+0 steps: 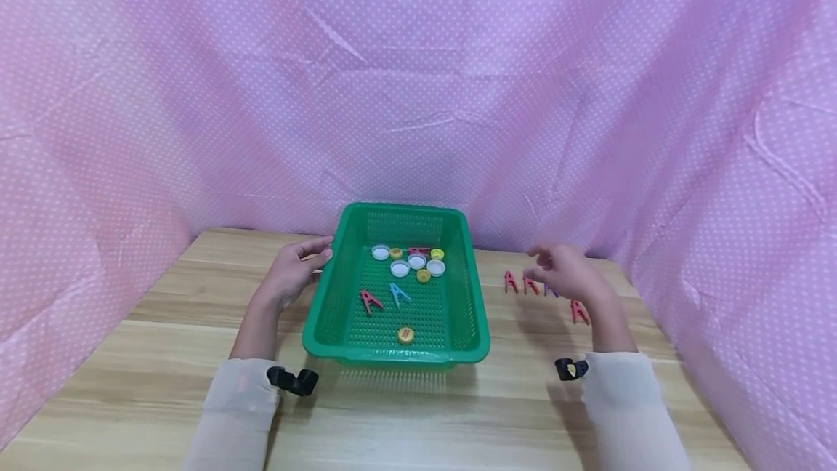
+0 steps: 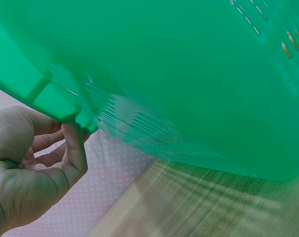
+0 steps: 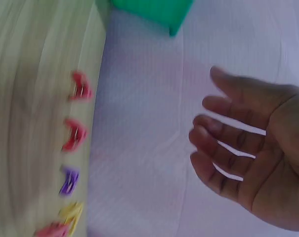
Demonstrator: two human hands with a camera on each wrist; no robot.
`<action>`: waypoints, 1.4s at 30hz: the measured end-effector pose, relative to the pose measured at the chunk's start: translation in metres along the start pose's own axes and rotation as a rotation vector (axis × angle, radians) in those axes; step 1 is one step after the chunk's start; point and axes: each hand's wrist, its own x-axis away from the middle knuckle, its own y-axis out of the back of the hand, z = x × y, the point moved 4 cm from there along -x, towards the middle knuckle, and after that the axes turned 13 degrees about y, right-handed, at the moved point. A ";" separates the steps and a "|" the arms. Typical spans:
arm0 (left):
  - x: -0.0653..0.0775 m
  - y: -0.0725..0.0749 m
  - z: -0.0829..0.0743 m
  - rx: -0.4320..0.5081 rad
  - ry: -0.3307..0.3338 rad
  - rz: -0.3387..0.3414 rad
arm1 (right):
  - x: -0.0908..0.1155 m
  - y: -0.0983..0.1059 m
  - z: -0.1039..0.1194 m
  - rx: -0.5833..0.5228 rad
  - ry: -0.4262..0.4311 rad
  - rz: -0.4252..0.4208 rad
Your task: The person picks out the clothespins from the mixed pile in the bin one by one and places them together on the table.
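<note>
A green plastic basket (image 1: 396, 359) stands mid-table, with bottle caps and small clothespins inside. My left hand (image 1: 294, 272) grips its left rim; in the left wrist view, the thumb and fingers of the left hand (image 2: 40, 163) pinch the rim's edge. On the right, my right hand (image 1: 564, 271) hovers over a row of clothespins, fingers loosely bent and holding nothing. Two red clothespins (image 3: 80, 86), a purple clothespin (image 3: 69, 180) and a yellow clothespin (image 3: 71, 213) show in the right wrist view. Another red clothespin (image 1: 578, 312) lies nearer the wrist.
Inside the basket are white caps (image 1: 399, 268), yellow-orange caps (image 1: 405, 335), a blue clothespin (image 1: 399, 294) and a red clothespin (image 1: 370, 301). The wooden table (image 1: 451, 420) ends at a pink dotted cloth (image 1: 418, 93) behind and along the sides.
</note>
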 end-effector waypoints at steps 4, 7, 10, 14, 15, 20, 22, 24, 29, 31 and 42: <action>-0.001 0.001 0.000 -0.002 -0.005 -0.005 | -0.023 -0.009 0.033 0.023 0.103 0.032; 0.000 0.001 0.000 -0.005 -0.007 0.002 | -0.038 -0.018 0.058 0.057 0.195 0.041; 0.001 0.000 -0.001 -0.009 -0.006 0.006 | -0.051 -0.029 0.081 0.098 0.290 0.065; 0.001 -0.002 -0.001 -0.016 -0.002 0.003 | -0.063 -0.046 0.105 0.207 0.385 0.112; 0.001 -0.002 -0.001 -0.017 0.000 0.001 | -0.065 -0.050 0.109 0.222 0.401 0.128; 0.002 -0.003 -0.001 -0.011 0.006 -0.002 | -0.076 -0.076 0.123 0.292 0.482 0.206; 0.002 -0.002 0.000 -0.006 0.007 -0.003 | -0.080 -0.085 0.126 0.302 0.514 0.229; 0.002 -0.001 0.001 -0.012 0.003 0.000 | -0.084 -0.093 0.129 0.306 0.535 0.251; 0.002 0.001 0.001 -0.013 0.002 0.015 | -0.093 -0.114 0.131 0.336 0.567 0.315; 0.003 0.001 0.001 -0.009 0.002 0.021 | -0.096 -0.122 0.130 0.346 0.556 0.350; 0.003 0.000 0.000 -0.025 -0.003 0.009 | -0.111 -0.144 0.124 0.231 0.450 0.471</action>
